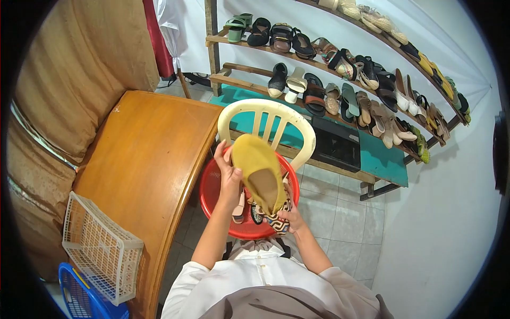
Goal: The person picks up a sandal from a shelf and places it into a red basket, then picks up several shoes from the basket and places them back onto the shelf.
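Observation:
A mustard-yellow slip-on shoe (255, 157) is held up in front of me, toe pointing away and its tan inside showing. My left hand (229, 173) is closed on the shoe's left side, thumb against the upper. At the heel end, my right hand (291, 215) grips a patterned part in navy, white and orange; I cannot tell whether it belongs to the same shoe. Beneath both hands is a round red plastic basket (210, 186). Partly covered by the held shoe, a few more shoes lie inside it, among them a pale pink one (238, 211).
A cream plastic chair (305, 130) stands behind the basket. On the left is a wooden table (143, 143) bearing a white crate (101, 247), with a blue basket (79, 292) beside it. A wooden rack (329, 69) with rows of shoes lines the far wall above a teal bench (380, 159).

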Available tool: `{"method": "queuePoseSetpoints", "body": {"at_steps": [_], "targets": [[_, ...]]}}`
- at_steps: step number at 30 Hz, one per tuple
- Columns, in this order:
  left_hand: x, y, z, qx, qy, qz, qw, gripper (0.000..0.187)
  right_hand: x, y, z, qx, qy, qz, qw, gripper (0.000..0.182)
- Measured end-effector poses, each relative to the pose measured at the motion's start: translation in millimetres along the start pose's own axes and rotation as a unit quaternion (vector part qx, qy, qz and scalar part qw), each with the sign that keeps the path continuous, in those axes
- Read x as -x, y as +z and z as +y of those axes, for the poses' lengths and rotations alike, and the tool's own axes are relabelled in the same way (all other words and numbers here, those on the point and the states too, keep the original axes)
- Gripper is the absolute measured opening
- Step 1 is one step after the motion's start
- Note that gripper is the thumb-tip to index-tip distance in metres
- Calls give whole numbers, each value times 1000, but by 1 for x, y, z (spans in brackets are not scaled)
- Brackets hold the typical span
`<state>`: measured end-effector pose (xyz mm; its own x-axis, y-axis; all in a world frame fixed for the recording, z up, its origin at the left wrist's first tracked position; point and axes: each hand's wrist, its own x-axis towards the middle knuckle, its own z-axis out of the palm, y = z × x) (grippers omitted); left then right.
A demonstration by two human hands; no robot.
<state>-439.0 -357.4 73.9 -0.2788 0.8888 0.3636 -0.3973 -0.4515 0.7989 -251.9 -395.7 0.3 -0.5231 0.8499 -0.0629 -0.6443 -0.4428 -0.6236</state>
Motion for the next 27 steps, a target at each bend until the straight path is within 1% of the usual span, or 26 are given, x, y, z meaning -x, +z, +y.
{"method": "queuePoseSetpoints", "body": {"at_steps": [2,5,8,12,15,18,19,20,21,22,24,25,27], "targets": [[-3,5,10,2,4,-18,1000,67,2,-9,7,-2,13,1,1000,91],[0,-2,-5,12,-100,27,995,47,6,0,5,0,31,-8,999,90],[5,1,-6,-32,-78,30,996,35,8,-3,6,5,42,-10,999,89],[17,-8,-17,-46,-57,25,997,35,8,-1,7,24,26,15,999,89],[22,-13,-22,-28,-97,28,994,43,11,11,6,18,32,18,999,90],[30,-3,-24,-106,-129,63,984,53,8,19,5,39,25,27,999,92],[36,6,-20,-17,-170,70,983,63,5,20,7,50,14,34,998,92],[43,7,-25,54,-206,113,971,66,1,20,9,62,3,40,997,93],[47,7,-30,35,-206,121,970,64,-2,18,12,92,-28,39,995,92],[50,6,-34,16,-205,129,970,62,-4,13,13,100,0,44,994,92],[54,3,-30,3,-281,66,957,56,-2,5,15,115,58,56,990,90],[55,4,-26,-4,-319,36,947,54,-1,7,17,148,33,69,986,85],[55,7,-26,-5,-303,40,952,51,-6,9,18,249,16,106,963,81]]}}
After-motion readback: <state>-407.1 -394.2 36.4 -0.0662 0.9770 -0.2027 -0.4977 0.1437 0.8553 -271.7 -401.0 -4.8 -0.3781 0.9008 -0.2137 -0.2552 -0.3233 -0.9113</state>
